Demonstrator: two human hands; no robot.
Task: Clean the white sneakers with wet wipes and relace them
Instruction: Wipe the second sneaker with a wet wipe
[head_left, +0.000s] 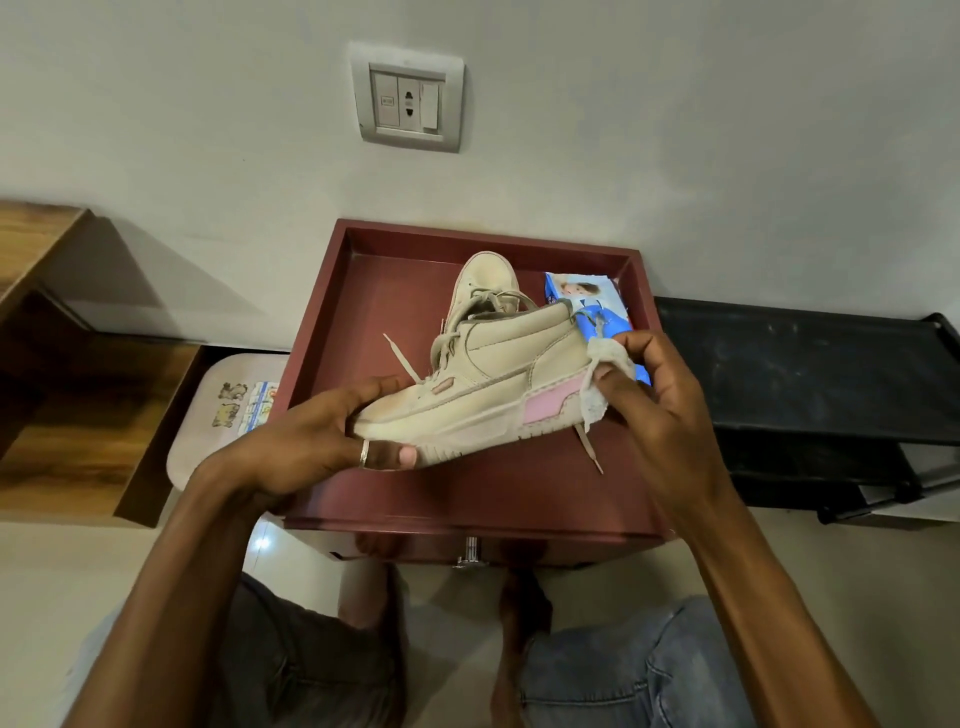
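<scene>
I hold an off-white sneaker (498, 384) with a pink heel patch sideways above a dark red tray-topped table (332, 322). My left hand (322, 436) grips its toe end. My right hand (654, 395) presses a crumpled white wet wipe (608, 384) against the heel. The sneaker's loose laces (400, 358) hang out at both sides. A second off-white sneaker (485, 278) lies in the tray behind the first, toe toward the wall. A blue wet-wipes pack (587, 301) sits at the tray's back right, partly hidden by the held sneaker.
A wooden shelf unit (67, 374) stands at the left, with a pale stool (228, 410) between it and the table. A black rack (810, 374) stands at the right. A wall socket (408, 98) is above. My knees and bare feet are below the table's front edge.
</scene>
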